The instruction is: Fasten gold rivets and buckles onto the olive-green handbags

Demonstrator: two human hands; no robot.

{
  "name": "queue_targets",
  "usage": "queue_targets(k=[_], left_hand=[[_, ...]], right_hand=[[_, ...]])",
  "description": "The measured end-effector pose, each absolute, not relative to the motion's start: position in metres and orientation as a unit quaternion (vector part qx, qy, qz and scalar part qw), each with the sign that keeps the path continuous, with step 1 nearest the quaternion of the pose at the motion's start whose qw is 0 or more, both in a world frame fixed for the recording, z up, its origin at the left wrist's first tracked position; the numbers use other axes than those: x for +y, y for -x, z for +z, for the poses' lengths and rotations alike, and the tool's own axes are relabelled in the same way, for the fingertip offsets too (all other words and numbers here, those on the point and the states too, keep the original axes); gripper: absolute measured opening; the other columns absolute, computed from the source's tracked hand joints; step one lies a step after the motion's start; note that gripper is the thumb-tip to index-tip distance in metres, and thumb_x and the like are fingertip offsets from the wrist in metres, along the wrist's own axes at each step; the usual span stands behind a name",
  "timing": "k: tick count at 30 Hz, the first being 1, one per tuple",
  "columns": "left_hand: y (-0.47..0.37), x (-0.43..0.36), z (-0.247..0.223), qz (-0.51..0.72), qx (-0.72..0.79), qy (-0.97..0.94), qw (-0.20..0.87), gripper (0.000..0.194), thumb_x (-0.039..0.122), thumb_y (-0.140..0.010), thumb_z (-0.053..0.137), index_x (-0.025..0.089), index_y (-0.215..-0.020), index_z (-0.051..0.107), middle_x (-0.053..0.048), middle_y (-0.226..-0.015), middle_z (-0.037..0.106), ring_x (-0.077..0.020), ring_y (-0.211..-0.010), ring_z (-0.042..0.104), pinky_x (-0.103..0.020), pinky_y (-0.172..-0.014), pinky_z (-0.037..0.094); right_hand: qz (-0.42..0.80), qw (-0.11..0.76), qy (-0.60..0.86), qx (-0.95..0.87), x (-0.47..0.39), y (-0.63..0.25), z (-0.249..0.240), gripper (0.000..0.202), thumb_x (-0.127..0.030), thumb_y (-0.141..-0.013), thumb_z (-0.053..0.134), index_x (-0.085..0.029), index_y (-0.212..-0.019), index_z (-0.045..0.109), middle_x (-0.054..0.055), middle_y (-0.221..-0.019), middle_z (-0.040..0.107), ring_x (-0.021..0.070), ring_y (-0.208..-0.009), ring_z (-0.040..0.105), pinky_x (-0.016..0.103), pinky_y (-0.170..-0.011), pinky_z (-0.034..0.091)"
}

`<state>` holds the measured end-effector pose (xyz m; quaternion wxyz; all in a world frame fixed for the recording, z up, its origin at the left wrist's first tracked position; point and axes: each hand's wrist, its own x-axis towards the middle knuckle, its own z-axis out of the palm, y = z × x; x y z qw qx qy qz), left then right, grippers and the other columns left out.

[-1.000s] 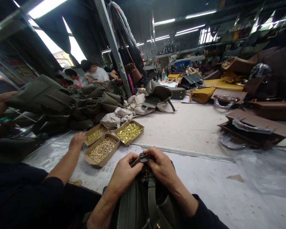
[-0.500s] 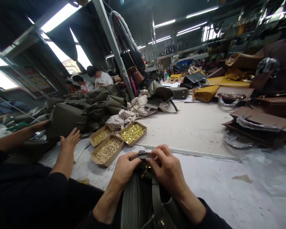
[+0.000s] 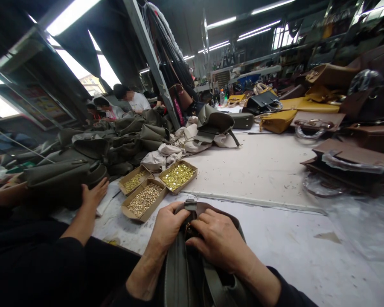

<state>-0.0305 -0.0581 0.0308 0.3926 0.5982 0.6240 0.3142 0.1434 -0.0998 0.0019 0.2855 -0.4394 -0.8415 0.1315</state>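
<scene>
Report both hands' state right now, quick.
Left hand: closed, pinching the dark green bag at its top edge.
Right hand: fingers curled at the bag's opening, by the gold-coloured metal piece; whether it grips cannot be told.

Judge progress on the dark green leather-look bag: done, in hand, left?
Done: the dark green leather-look bag looks assembled, its strap in place.
In hand: the left hand pinches its rim; the right hand is at the opening, near gold-coloured metal.
Left: perhaps the piled dark green bags; this one's remaining steps aren't visible.
</scene>
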Motion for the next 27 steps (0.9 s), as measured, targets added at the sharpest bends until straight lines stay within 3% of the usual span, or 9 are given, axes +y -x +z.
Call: queue_targets(k=[3,12,18,27], left_hand=[[0.03,-0.06,0.03,0.316,0.616,-0.617,0.373,0.028,0.035,-0.077,0.064,0.016,-0.093,0.078,-0.003,-0.093,0.079,-0.0234,-0.092,0.069,-0.03,-0.085,0.051],[0.035,-0.066,0.016,0.342,0.602,-0.658,0.297,0.03,0.034,-0.083,0.063,0.019,-0.105,0.077,-0.003,-0.105,0.08,-0.0238,-0.101,0.072,-0.032,-0.092,0.054],[0.03,-0.071,0.015,0.349,0.601,-0.68,0.234,0.028,0.029,-0.082,0.06,0.021,-0.105,0.076,0.0,-0.098,0.08,-0.0215,-0.093,0.074,-0.031,-0.088,0.057],[0.02,-0.071,0.006,0.4,0.591,-0.689,0.129,0.024,0.028,-0.081,0.06,0.019,-0.097,0.075,-0.002,-0.088,0.078,-0.0211,-0.082,0.074,-0.032,-0.079,0.058]], right_hand=[[0.153,0.298,0.445,-0.831,-0.099,-0.141,0.0,0.021,-0.039,-0.087,0.079,-0.02,-0.091,0.071,0.004,-0.093,0.073,0.0246,-0.091,0.064,0.035,-0.077,0.047],[0.172,0.349,0.45,-0.804,-0.091,-0.141,-0.008,0.014,-0.032,-0.089,0.078,-0.021,-0.081,0.074,0.002,-0.082,0.075,0.0199,-0.081,0.066,0.031,-0.071,0.044],[0.181,0.378,0.444,-0.792,-0.091,-0.139,-0.011,0.007,-0.025,-0.087,0.08,-0.021,-0.084,0.074,0.001,-0.084,0.074,0.0205,-0.082,0.066,0.031,-0.072,0.044],[0.149,0.459,0.429,-0.764,-0.093,-0.142,-0.006,0.01,-0.016,-0.095,0.067,-0.019,-0.086,0.07,0.003,-0.084,0.07,0.0206,-0.081,0.061,0.034,-0.075,0.047]])
